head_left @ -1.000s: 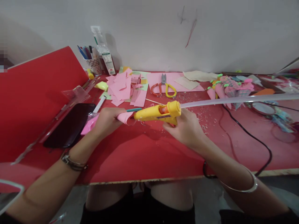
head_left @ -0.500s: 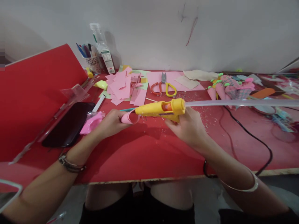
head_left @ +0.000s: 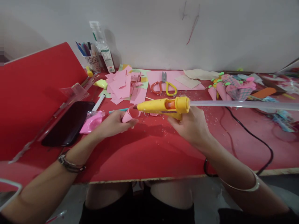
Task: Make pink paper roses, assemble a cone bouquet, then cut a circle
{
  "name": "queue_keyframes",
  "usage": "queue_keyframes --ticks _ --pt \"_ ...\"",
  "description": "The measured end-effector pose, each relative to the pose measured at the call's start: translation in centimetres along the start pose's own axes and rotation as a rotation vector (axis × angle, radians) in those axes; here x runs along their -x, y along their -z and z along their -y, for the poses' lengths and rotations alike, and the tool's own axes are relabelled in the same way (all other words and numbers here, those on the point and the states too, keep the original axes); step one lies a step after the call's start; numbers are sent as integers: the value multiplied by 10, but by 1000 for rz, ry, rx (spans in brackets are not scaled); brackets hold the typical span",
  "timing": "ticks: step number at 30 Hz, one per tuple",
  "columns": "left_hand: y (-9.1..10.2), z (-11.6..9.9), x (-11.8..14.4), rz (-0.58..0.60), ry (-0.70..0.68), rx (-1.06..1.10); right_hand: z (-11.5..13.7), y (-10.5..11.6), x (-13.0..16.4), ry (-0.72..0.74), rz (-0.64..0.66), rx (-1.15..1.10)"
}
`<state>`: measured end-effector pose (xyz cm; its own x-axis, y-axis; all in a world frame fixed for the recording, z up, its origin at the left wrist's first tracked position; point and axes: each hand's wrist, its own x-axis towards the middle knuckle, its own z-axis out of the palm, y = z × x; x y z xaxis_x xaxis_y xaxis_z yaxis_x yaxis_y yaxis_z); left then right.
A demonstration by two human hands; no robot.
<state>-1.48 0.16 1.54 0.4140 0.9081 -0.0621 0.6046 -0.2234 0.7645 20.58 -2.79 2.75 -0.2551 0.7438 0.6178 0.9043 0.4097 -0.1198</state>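
My right hand (head_left: 190, 126) grips a yellow glue gun (head_left: 163, 105) above the red table (head_left: 144, 152), its nozzle pointing left. A long clear glue stick (head_left: 243, 104) sticks out of the gun's back toward the right. My left hand (head_left: 114, 123) holds a small rolled pink paper cone (head_left: 129, 115), its open end right at the gun's nozzle tip. Both hands hover just over the table's middle.
A black phone (head_left: 67, 123) and a pink bag (head_left: 92, 122) lie left of my left hand. Pink paper scraps (head_left: 121, 85), scissors (head_left: 163, 87), a pen cup (head_left: 90, 59) and a bottle (head_left: 104, 51) sit at the back. Finished pink cones (head_left: 224, 88) and a black cord (head_left: 254, 137) lie right.
The glue gun has shifted slightly right and up. The pink paper in my left hand has been turned so its rolled open end faces the nozzle.
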Motion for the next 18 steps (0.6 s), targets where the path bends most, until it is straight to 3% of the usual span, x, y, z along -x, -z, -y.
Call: queue_keyframes --ticks 4,14,18 --pt "0 -1 0 70 17 46 0 0 -1 19 16 -34" --pt "-2 6 0 109 64 28 3 2 -1 49 20 -71" --pt "-2 7 -1 35 -12 0 5 5 -2 34 11 -60"
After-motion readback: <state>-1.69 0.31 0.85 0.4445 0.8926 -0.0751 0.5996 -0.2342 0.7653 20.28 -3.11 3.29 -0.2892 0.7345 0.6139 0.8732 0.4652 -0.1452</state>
